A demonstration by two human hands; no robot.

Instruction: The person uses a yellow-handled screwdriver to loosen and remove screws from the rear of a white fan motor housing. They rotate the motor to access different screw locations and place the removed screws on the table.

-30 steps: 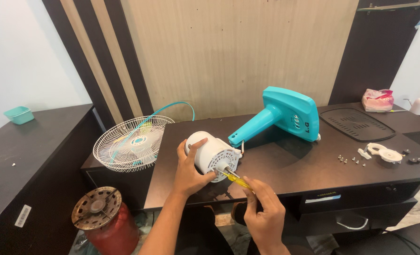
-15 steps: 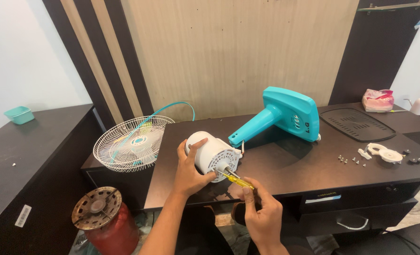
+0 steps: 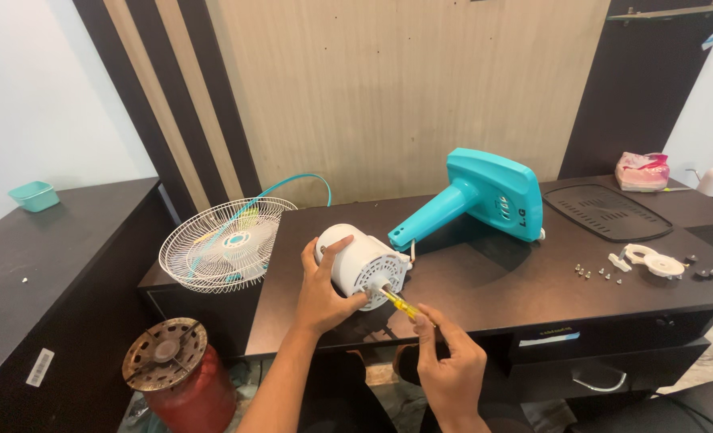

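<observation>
Left hand wraps the white fan motor on the dark table, fingers curled round its housing so it cannot roll — it lies on its side near the front edge, beside the teal fan body. Right hand pinches the yellow screwdriver, tip against the motor's face. Wire fan guard sits left; small screws lie well apart, right.

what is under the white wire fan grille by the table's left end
The fan grille overhangs the left end of the dark table. Through its wires show teal fan blades and a teal cord. What else lies beneath is covered.
</observation>
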